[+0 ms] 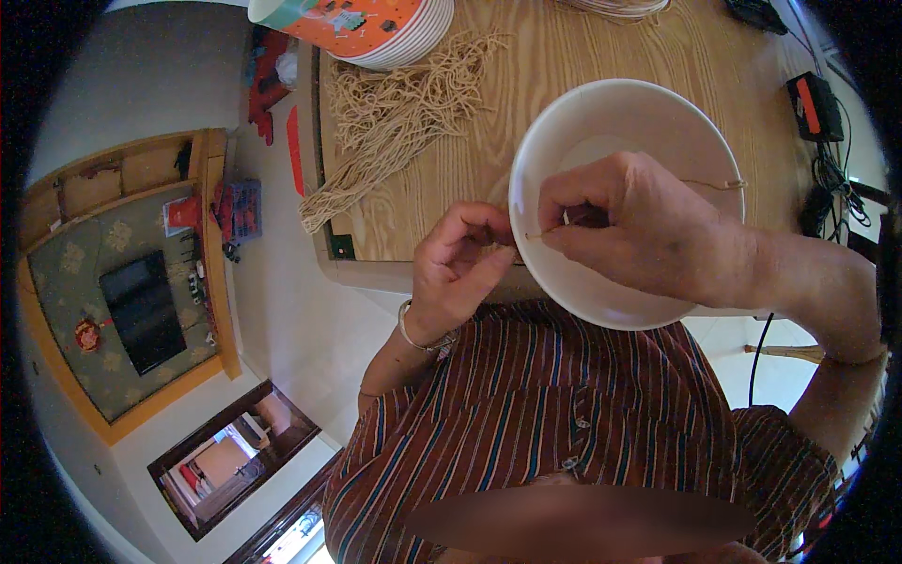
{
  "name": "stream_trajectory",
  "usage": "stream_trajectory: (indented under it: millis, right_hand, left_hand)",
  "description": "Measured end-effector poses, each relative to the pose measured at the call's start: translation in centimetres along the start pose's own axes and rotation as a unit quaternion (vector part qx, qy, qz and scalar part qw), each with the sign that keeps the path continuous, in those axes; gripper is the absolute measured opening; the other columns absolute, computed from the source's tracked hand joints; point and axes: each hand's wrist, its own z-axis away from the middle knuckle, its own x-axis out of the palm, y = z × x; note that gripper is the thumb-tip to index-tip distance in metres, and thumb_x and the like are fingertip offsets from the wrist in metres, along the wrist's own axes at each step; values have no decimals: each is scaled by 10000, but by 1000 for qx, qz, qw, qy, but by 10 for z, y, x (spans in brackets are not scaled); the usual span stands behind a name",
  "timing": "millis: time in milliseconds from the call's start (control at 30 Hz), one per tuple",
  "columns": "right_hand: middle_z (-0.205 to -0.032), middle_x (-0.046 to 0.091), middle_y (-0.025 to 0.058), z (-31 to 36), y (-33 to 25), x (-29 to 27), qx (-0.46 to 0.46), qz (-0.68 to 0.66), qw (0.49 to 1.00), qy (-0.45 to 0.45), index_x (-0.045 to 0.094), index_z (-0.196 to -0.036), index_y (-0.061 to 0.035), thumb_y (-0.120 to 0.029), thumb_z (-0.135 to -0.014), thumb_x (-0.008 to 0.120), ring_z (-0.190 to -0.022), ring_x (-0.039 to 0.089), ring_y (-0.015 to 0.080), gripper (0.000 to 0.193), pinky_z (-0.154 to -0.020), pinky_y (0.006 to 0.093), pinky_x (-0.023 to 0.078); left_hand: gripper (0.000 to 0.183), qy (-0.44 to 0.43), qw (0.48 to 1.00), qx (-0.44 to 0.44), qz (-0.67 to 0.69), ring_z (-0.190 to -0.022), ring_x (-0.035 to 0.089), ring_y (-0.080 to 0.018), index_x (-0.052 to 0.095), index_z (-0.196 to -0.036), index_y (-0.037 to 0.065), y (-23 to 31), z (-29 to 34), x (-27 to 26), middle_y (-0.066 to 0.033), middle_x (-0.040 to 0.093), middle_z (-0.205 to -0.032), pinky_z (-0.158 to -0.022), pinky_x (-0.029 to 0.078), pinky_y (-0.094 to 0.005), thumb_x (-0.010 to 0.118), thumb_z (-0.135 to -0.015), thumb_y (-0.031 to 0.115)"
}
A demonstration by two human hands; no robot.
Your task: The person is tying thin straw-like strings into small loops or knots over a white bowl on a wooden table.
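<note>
A white bucket tips toward me at the table's front edge, its mouth facing up at me. A thin beige cord is looped through its right wall near the rim. My right hand reaches inside the bucket, thumb and forefinger pinched on a short cord end by the left wall. Outside that wall, my left hand is curled with its fingertips against the bucket near the rim. Whatever lies between the left fingertips is too small to make out.
A bundle of beige cords lies on the wooden table at left. Behind it rests a stack of orange printed buckets. Another cord bundle is at the far edge. A black adapter and cables are at right.
</note>
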Motion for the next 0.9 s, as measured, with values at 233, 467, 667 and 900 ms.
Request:
stream_trajectory:
  millis: [233,467,667,900]
  right_hand:
    - [-698,622,57,-2,-2,2,10,27,1000,-2,639,-906,12,-60,-830,614,-656,556,71,108,-611,270,468]
    - [-742,656,203,-5,-1,6,-6,20,1000,-1,686,-893,-16,-122,-818,606,-670,668,318,152,-637,387,529]
    - [-735,653,205,-6,3,9,-32,10,999,2,681,-881,-15,-116,-817,600,-661,664,327,145,-641,387,533]
    - [-750,651,206,-8,3,7,-36,16,999,-17,671,-875,-6,-124,-824,596,-693,653,351,149,-660,405,522]
  left_hand:
    - [246,-2,999,31,-43,-964,586,-144,511,-1095,-19,5,0,3,-74,581,-1038,-886,485,-280,602,-868,-51]
    - [224,11,996,46,-76,-961,596,-153,540,-1071,-35,5,1,5,-85,596,-1019,-877,488,-284,595,-855,-66]
    - [178,23,990,68,-120,-918,616,-148,571,-1017,-37,5,0,7,-92,617,-976,-852,500,-280,594,-845,-76]
    - [120,30,983,93,-154,-840,635,-147,575,-974,-26,0,-2,5,-81,625,-931,-787,515,-268,579,-861,-68]
